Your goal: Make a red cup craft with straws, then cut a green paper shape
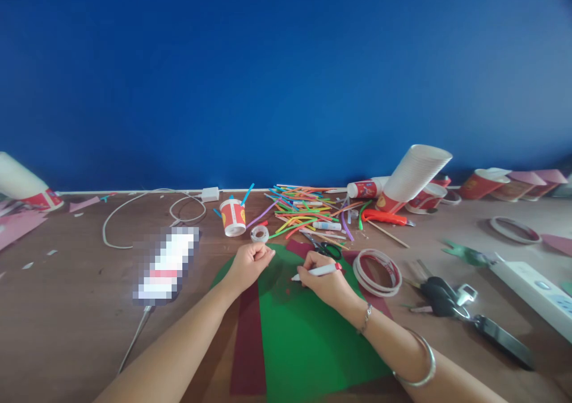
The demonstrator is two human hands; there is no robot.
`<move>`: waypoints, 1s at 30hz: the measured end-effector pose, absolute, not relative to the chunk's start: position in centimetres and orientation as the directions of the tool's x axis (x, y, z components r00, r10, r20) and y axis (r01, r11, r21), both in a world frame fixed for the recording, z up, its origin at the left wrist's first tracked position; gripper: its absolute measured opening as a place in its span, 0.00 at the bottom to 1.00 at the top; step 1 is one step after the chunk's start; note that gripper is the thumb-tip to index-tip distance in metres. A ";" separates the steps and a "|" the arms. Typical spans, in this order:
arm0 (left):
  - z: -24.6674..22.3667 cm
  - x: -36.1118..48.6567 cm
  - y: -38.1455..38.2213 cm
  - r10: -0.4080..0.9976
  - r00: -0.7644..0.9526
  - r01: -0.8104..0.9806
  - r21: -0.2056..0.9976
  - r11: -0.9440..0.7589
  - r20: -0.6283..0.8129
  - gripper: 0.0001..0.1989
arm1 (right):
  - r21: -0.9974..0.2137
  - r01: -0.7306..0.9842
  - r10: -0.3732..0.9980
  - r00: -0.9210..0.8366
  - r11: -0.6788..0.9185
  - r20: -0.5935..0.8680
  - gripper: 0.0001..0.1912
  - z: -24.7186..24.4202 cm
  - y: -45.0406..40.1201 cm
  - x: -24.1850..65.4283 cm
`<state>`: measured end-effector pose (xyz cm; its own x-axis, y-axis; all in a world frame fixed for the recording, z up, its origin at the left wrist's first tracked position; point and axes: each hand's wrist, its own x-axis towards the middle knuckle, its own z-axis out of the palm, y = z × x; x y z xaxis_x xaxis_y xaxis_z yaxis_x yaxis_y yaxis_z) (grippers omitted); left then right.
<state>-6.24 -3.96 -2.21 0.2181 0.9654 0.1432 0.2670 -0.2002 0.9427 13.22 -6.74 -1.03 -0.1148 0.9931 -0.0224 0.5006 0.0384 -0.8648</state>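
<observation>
My right hand [316,275] grips a white marker with a red end [325,269], its tip pointing left just above the green paper [308,337]. Closed fingers form my left hand [252,264], resting at the upper left of that paper; what they hold, if anything, is hidden. Dark red paper [248,343] shows from under the green sheet. Just beyond my hands lie a small tape roll [260,233] and dark-handled scissors [329,250]. Two white rings with red insides [378,273] overlap the paper's right side.
Coloured sticks [308,212] lie heaped near the blue wall [286,81]. A paper cup [233,217], a leaning cup stack [413,173] and an orange cutter [384,216] stand or lie around them. Left is a cabled phone [167,266]; right are keys [440,295] and a power strip [536,293].
</observation>
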 end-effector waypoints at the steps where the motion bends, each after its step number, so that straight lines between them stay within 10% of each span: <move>1: -2.2 -6.2 -3.9 0.965 0.218 0.268 0.942 -0.201 0.143 0.22 | -0.870 0.493 0.993 -0.118 0.033 -0.029 0.10 -1.1 -6.7 13.2; 30: -2.4 -6.2 -3.9 0.959 0.236 0.240 0.946 -0.216 0.159 0.21 | -0.877 0.481 0.992 -0.123 0.029 -0.035 0.10 -1.1 -6.7 13.2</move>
